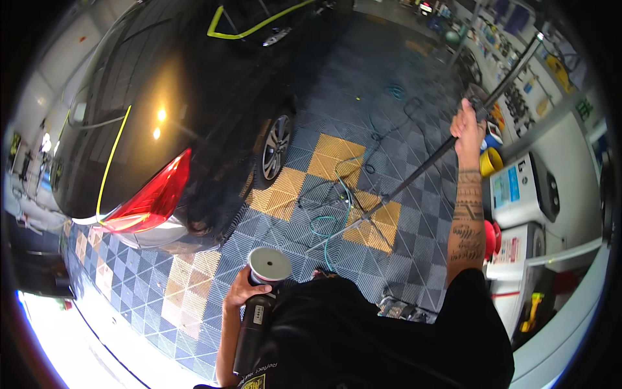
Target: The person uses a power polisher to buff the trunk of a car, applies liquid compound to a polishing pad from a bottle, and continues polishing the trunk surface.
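Observation:
My left hand [241, 289] is wrapped around the head of a black car polisher [252, 321], held upright against my torso. Its round, pale backing plate [270, 265] faces up, with a dark hole at the centre and no pad visible on it. With my arm stretched out, my right hand [467, 127] grips a tripod stand [413, 167] near a dark clamp or knob on its pole. The pole leans, its upper end towards the wall and its legs on the tiled floor. To the left is a black car [204, 107] with a red tail light [155, 194].
Yellow-green masking tape [112, 165] edges parts of the car. A teal hose or cord [348, 194] and dark cables snake over the interlocking floor tiles [311, 233] around the stand's legs. White containers [516, 187], a yellow bucket [491, 162] and stocked shelves [500, 44] line the right wall.

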Available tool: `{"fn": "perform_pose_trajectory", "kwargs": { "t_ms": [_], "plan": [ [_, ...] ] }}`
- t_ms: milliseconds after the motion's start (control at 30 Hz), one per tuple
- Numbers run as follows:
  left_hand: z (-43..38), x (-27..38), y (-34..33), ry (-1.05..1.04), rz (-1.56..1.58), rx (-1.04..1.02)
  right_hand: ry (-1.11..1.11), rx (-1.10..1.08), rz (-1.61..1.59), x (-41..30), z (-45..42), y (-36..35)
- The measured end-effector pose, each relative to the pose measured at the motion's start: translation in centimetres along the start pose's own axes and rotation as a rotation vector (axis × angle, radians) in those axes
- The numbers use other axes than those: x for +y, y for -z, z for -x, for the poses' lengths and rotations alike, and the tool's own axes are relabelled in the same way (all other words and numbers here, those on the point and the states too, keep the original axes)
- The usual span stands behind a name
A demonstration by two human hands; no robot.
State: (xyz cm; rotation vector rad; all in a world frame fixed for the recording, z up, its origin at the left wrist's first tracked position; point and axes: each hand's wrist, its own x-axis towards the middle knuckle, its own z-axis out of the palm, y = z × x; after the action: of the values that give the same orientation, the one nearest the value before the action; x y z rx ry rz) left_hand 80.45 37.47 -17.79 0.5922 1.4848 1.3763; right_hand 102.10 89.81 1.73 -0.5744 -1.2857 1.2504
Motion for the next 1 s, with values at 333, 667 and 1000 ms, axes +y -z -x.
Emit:
{"fn": "perform_pose_trajectory", "kwargs": {
  "t_ms": [333,667,1000],
  "plan": [
    [1.1,-0.9,5.7,-0.022,0.022,-0.016,0.014,-0.12,0.04,-2.1,-0.4,-14.1],
    [4.3,-1.5,11.1,-0.007,-0.027,0.074,0.03,-0.092,-0.008,1.2,-0.8,-23.3],
    [5.6,-1.1,13.2,-0.036,0.064,0.096,0.008,-0.059,-0.058,2.2,-0.8,-28.3]
  ]
}}
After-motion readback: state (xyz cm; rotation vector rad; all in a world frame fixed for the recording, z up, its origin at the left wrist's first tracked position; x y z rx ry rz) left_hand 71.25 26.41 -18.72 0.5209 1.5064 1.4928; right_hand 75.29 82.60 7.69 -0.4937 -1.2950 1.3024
